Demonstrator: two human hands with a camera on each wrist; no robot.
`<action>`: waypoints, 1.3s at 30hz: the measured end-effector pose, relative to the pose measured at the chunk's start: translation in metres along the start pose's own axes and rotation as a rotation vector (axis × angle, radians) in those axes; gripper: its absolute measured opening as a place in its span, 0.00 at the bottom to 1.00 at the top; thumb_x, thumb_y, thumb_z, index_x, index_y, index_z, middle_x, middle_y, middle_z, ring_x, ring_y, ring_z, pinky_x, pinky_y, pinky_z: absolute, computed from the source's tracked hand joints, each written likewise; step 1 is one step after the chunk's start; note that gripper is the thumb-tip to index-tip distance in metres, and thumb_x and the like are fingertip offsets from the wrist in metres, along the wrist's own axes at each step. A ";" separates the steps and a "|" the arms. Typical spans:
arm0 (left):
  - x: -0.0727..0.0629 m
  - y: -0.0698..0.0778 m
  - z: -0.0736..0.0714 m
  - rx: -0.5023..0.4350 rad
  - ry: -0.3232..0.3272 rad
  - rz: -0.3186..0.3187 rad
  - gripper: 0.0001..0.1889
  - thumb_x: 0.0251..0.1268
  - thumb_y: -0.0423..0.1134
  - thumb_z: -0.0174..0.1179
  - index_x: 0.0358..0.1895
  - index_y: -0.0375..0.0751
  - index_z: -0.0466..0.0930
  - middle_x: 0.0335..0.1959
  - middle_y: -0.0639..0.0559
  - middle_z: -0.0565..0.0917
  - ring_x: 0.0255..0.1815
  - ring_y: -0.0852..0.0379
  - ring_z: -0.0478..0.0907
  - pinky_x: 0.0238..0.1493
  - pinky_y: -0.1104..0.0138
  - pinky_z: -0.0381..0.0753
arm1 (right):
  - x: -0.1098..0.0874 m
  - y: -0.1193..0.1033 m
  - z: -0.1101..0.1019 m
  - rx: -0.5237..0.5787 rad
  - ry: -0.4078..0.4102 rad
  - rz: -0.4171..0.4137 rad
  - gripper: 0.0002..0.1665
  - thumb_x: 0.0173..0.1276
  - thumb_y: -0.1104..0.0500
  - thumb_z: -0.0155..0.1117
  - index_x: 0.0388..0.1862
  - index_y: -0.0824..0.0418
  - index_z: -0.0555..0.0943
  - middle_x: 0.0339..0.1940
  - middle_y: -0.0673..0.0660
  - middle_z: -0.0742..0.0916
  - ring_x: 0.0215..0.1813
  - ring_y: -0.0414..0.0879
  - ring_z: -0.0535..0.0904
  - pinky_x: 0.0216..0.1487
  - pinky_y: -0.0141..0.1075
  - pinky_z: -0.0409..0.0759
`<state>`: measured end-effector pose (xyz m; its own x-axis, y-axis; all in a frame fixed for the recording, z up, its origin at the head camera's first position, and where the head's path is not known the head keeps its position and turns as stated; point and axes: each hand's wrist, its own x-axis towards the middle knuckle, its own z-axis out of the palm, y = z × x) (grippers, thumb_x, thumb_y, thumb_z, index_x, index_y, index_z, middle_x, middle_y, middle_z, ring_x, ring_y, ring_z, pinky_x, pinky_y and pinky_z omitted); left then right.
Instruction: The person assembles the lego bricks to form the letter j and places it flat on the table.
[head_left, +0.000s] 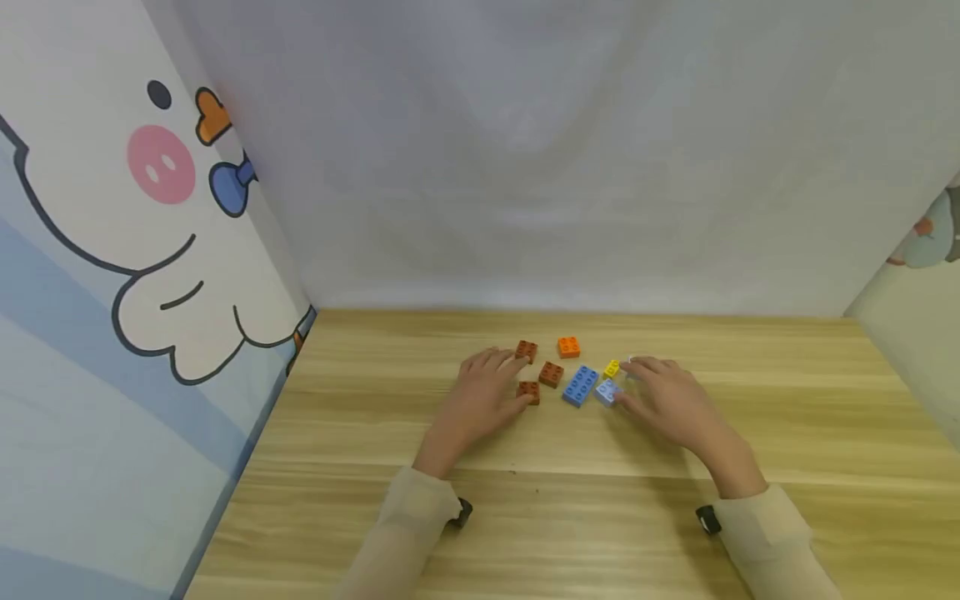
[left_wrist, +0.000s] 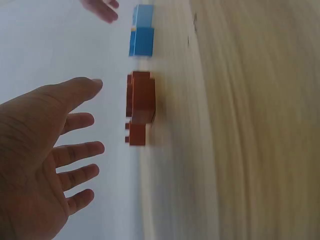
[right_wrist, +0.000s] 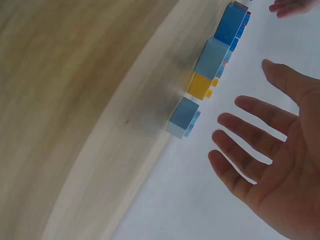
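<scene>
Grey backdrop (head_left: 570,183) meets a wooden tabletop (head_left: 585,533). Orange brick (head_left: 568,347), blue brick (head_left: 581,386) and yellow brick (head_left: 611,369) lie studs-up, presumably central for easy reach. The left hand (head_left: 480,402) spreads empty fingers near three brown bricks (head_left: 551,374); the right hand (head_left: 672,402), likewise spread and empty, hangs by two pale-blue bricks (head_left: 607,392), partly hiding one.

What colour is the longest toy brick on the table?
Blue; the longest toy brick shows best in the head view.
</scene>
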<state>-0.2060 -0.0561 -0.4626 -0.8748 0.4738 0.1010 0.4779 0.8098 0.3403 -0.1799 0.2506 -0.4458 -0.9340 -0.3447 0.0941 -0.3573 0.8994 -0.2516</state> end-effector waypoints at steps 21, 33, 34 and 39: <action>0.007 0.013 0.025 -0.007 -0.011 -0.010 0.22 0.73 0.48 0.63 0.67 0.52 0.77 0.68 0.52 0.79 0.70 0.50 0.73 0.70 0.52 0.71 | 0.019 -0.019 0.017 0.056 -0.071 -0.113 0.20 0.74 0.57 0.64 0.62 0.62 0.83 0.67 0.67 0.82 0.68 0.70 0.76 0.72 0.68 0.65; 0.009 0.009 0.027 0.010 -0.014 -0.016 0.22 0.73 0.49 0.63 0.66 0.51 0.78 0.65 0.53 0.81 0.69 0.50 0.75 0.69 0.52 0.72 | 0.019 -0.022 0.017 0.057 -0.073 -0.124 0.20 0.75 0.58 0.63 0.62 0.63 0.83 0.64 0.67 0.84 0.66 0.67 0.79 0.72 0.65 0.68; 0.009 0.009 0.027 0.010 -0.015 -0.016 0.21 0.73 0.49 0.63 0.66 0.51 0.78 0.65 0.53 0.81 0.69 0.50 0.75 0.69 0.52 0.72 | 0.018 -0.023 0.016 0.059 -0.076 -0.124 0.20 0.75 0.58 0.63 0.62 0.63 0.83 0.64 0.67 0.84 0.65 0.67 0.79 0.72 0.65 0.68; 0.008 0.011 0.026 0.004 -0.010 -0.005 0.22 0.73 0.48 0.63 0.66 0.51 0.78 0.66 0.52 0.80 0.69 0.50 0.75 0.70 0.52 0.72 | 0.016 -0.028 0.013 0.067 -0.072 -0.125 0.19 0.74 0.59 0.64 0.60 0.64 0.83 0.61 0.68 0.85 0.64 0.66 0.80 0.72 0.65 0.68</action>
<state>-0.2060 -0.0348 -0.4823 -0.8766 0.4727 0.0902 0.4735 0.8137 0.3371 -0.1848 0.2166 -0.4501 -0.8786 -0.4738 0.0596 -0.4679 0.8291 -0.3059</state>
